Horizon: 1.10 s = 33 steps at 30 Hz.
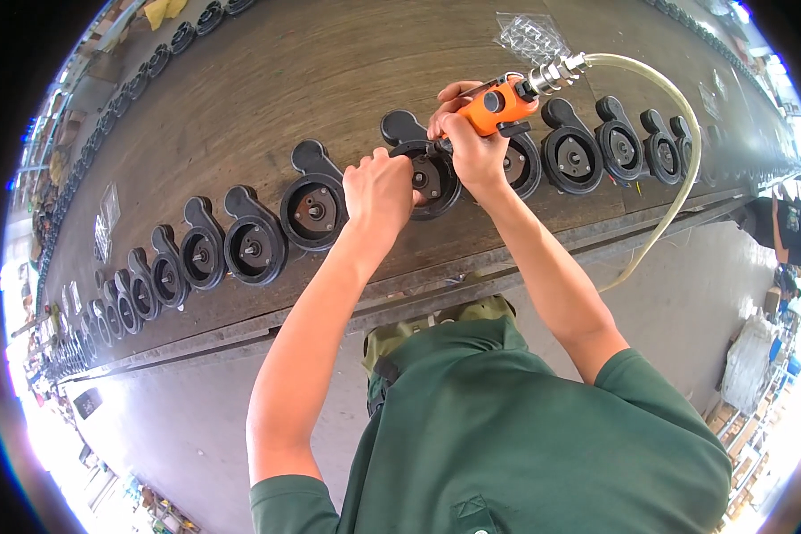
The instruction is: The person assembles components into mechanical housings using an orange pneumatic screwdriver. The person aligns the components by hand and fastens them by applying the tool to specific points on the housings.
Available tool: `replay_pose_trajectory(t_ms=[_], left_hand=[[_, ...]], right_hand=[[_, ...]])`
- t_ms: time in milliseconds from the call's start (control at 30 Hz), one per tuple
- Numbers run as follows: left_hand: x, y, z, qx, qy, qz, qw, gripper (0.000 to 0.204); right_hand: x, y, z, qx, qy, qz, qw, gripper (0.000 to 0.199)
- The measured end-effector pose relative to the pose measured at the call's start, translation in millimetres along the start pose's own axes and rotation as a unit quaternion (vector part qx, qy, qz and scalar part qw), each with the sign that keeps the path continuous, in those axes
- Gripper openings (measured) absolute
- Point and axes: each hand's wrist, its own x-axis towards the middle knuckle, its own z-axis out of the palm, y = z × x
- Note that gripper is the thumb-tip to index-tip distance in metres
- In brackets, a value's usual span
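Observation:
My right hand (473, 147) is wrapped round an orange air screwdriver (500, 105). Its dark front end reaches down to a black round housing (430, 184), but whether the tip touches a screw is too small to tell. A metal coupling (556, 75) at the tool's rear joins a clear yellowish hose (676, 96). Curled over the left side of that same housing is my left hand (380, 194), its fingertips partly hidden. The housing has a small round lobe (402, 127) at its far side and a metal plate inside.
Similar black housings (313, 212) stand in a long row along the near side of the wooden bench (267, 120), to both sides of me. A clear bag of small parts (532, 37) lies at the back. At the far right a person (794, 222) is by the bench.

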Motion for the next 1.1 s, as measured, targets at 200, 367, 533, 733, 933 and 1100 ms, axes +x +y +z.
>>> replay_pose_trajectory(t_ms=[200, 367, 533, 733, 933, 1100], left_hand=[[-0.8, -0.9, 3.9, -0.010, 0.018, 0.003, 1.000, 0.037], [0.0, 0.3, -0.2, -0.034, -0.002, -0.006, 0.999, 0.035], [-0.6, -2.5, 0.3, -0.021, 0.013, -0.003, 1.000, 0.036], [0.4, -2.4, -0.1, -0.025, 0.011, -0.005, 1.000, 0.036], [0.1, -2.9, 0.4, -0.036, 0.007, -0.009, 0.999, 0.036], [0.8, -4.3, 1.9, -0.032, 0.013, -0.002, 0.999, 0.038]], right_hand=[[1.9, 2.9, -3.2, 0.006, 0.002, 0.003, 1.000, 0.021], [1.0, 2.6, 1.4, 0.034, 0.008, 0.018, 0.999, 0.021], [-0.1, 2.4, 4.1, -0.006, -0.009, 0.019, 1.000, 0.020], [2.8, 0.9, -2.1, -0.012, 0.001, -0.003, 1.000, 0.021], [6.6, 4.8, -2.3, 0.013, -0.007, 0.004, 1.000, 0.021], [5.8, 6.4, -4.2, 0.001, -0.003, 0.009, 1.000, 0.019]])
